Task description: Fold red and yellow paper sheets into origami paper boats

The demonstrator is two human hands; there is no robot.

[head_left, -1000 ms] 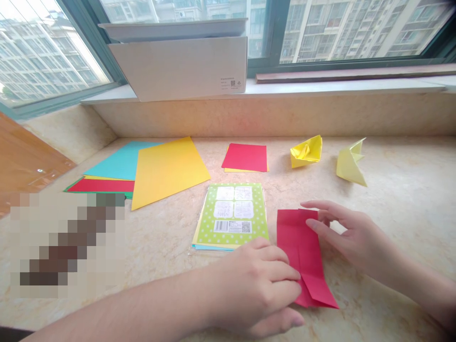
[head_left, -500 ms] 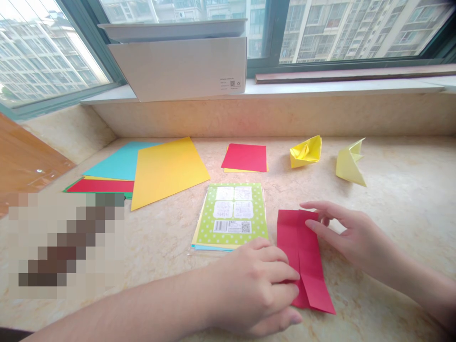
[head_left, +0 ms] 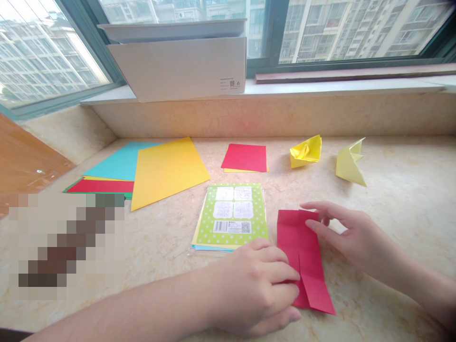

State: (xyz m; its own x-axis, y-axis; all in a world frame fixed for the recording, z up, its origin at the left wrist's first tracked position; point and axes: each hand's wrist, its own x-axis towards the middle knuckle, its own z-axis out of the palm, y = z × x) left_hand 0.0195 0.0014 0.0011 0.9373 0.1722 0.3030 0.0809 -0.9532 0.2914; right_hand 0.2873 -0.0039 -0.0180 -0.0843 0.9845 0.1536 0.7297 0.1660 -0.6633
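Watching the head camera from my remote station, I find the work centred on a red paper sheet [head_left: 292, 242] lying on the marble sill [head_left: 399, 213], lower right of the frame. It forms a long upright strip with a lengthwise fold, and its lower end splits into flaps. The left hand [head_left: 252, 289] curls around the strip's lower left edge, fingers on the paper; it may be a light pinch, but I cannot confirm a firm hold. The right hand [head_left: 352, 232] is half open, its fingertips at the strip's top right corner, and I cannot tell whether they touch it.

Done so far are two folded yellow paper models [head_left: 305, 151] [head_left: 349, 164], upper right on the sill. Lying flat and unfolded are a teal sheet [head_left: 117, 161], a yellow sheet [head_left: 167, 173] and a red square [head_left: 244, 156].

The green dotted packet [head_left: 231, 213], lower centre, shows a barcode and QR code. The white carton [head_left: 178, 69], top centre, has a small QR label. I cannot read any brand or small print.
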